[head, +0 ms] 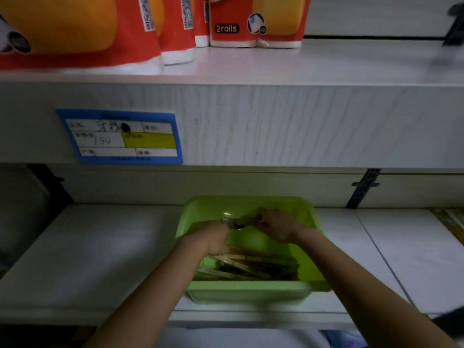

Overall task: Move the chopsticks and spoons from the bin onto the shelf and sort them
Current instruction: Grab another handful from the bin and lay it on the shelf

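Bin (251, 290), green plastic, one, on the lower shelf (88, 259). Near half: chopsticks (251, 270), a heap in paper sleeves, too many and too overlapped to count. Left hand (213, 237) curled just above the heap's far edge; what it holds cannot be told. Right hand (276, 226), beside and slightly beyond it, pinches metal spoons (238, 222); number unclear, bowls toward the left hand. Bare shelf board both sides of the bin. Above, upper shelf (276, 126): one blue price label (120, 136); four red packs (256, 21).
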Tool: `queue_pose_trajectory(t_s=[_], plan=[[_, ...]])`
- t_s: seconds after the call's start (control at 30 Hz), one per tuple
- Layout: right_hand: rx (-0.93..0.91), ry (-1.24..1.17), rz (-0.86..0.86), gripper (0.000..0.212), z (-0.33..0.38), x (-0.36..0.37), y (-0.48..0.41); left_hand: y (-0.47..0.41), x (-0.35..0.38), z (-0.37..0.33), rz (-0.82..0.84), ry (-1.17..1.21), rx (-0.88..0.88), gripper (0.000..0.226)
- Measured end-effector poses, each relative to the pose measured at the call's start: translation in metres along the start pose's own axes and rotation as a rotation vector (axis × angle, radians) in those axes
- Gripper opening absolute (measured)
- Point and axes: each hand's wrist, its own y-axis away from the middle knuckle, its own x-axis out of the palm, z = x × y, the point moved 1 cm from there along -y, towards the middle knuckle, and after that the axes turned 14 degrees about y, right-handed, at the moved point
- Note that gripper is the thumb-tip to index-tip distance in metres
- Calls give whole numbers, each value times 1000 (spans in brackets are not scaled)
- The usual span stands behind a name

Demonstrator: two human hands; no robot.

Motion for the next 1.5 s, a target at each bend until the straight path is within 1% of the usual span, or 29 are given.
queue_pose_trajectory(t_s=[0.1, 0.2, 0.3, 0.4, 0.47, 0.6, 0.7, 0.77, 0.9, 0.97, 1.1, 1.23, 1.37, 1.5], plan=[[28, -94, -8, 37, -6, -13, 9, -3, 6, -5, 84, 17, 95, 48], [16, -215, -27, 40, -9, -14, 17, -9, 15, -7, 183, -95, 127, 42], [54, -211, -60, 41, -11, -10, 21, -15, 23, -8, 184, -214, 182, 43], [77, -242, -88, 37, -13, -8, 25, -22, 28, -9, 183, -274, 190, 42], [76, -261, -101, 37, -14, -7, 25, -25, 30, -9, 172, -251, 163, 39], [94, -245, -109, 36, -14, -6, 27, -27, 30, -6, 178, -149, 122, 41], [105, -229, -103, 30, -14, -3, 28, -29, 32, -3, 194, -94, 123, 44], [112, -222, -95, 30, -14, -2, 27, -30, 34, -3, 197, -69, 142, 46], [114, -186, -104, 37, -14, -1, 27, -30, 37, -5, 227, -73, 160, 44], [115, -160, -105, 36, -14, 0, 26, -29, 38, -7, 243, -77, 158, 45], [131, -138, -88, 36, -14, 2, 25, -27, 39, -10, 277, -84, 133, 37], [138, -98, -89, 37, -11, 4, 26, -28, 40, -11, 279, -117, 135, 39], [112, -97, -83, 36, -6, 3, 29, -29, 36, -11, 288, -61, 101, 26], [82, -134, -93, 37, -3, 0, 29, -29, 29, -11, 251, 5, 72, 29]])
